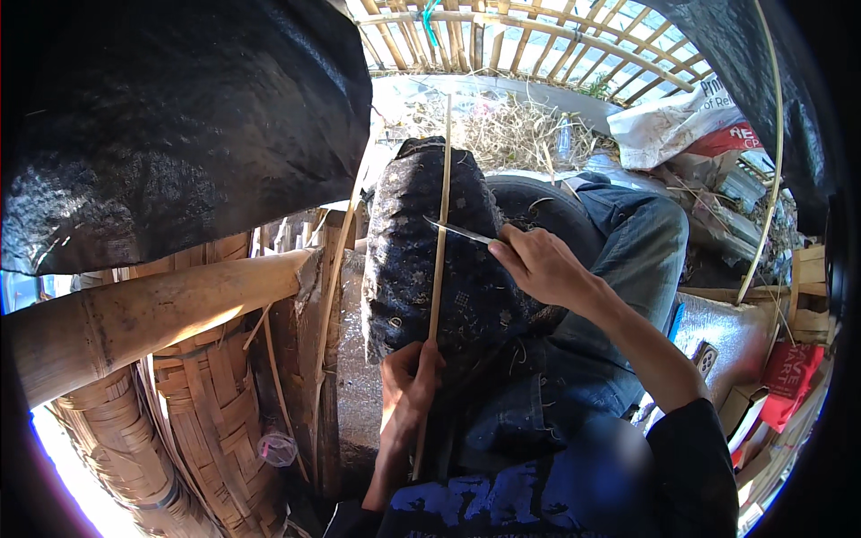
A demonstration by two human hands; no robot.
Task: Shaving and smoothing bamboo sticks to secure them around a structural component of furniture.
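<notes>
My left hand point(408, 381) is closed round the lower part of a long, thin bamboo strip point(439, 269). The strip runs upright over a dark patterned cloth point(404, 242) that is draped across my leg. In my right hand point(547, 264) is a knife point(462, 233) with a narrow, slightly curved blade. Its blade crosses the strip above my left hand, pointing left; whether the edge presses into the strip I cannot tell. The fingers of my right hand wrap the handle and hide most of it.
A thick bamboo pole point(161, 314) juts in from the left, above woven bamboo baskets point(202, 394). Black plastic sheeting point(179, 134) hangs at upper left. Dry shavings point(484, 125) lie ahead near a bamboo fence point(529, 36). Sacks point(673, 125) and a red bag point(791, 386) are on the right.
</notes>
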